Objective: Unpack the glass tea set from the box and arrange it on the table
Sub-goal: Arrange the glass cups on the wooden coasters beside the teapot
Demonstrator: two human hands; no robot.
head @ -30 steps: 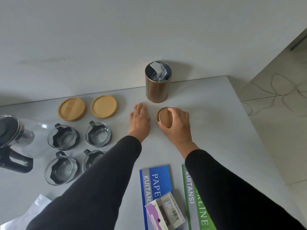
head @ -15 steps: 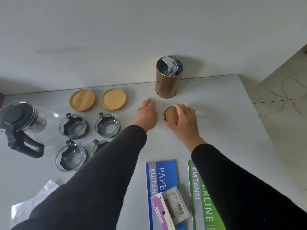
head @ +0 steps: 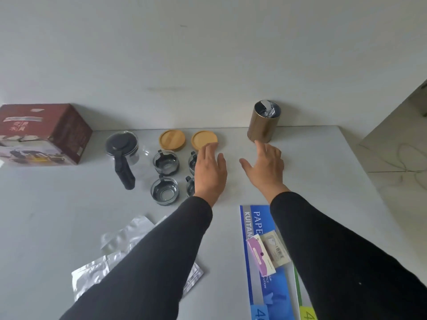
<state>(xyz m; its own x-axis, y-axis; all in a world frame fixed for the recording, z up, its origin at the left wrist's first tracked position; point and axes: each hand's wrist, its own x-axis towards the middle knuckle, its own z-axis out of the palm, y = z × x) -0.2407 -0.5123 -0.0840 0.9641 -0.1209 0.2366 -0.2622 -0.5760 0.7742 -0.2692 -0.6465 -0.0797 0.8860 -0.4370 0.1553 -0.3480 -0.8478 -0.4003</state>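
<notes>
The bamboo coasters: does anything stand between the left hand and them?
Nothing visible does. The left hand hangs open over the glass cups, its fingertips at the near edge of the right bamboo coaster. The other coaster lies beside it, uncovered.

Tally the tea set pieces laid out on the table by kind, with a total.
Glass teapot: 1
Glass cups: 4, two partly hidden by the left hand
Wooden coasters: 2
Total: 7

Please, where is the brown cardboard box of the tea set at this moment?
In the head view the box stands at the far left of the table, against the wall, just left of the glass teapot with the black handle.
</notes>
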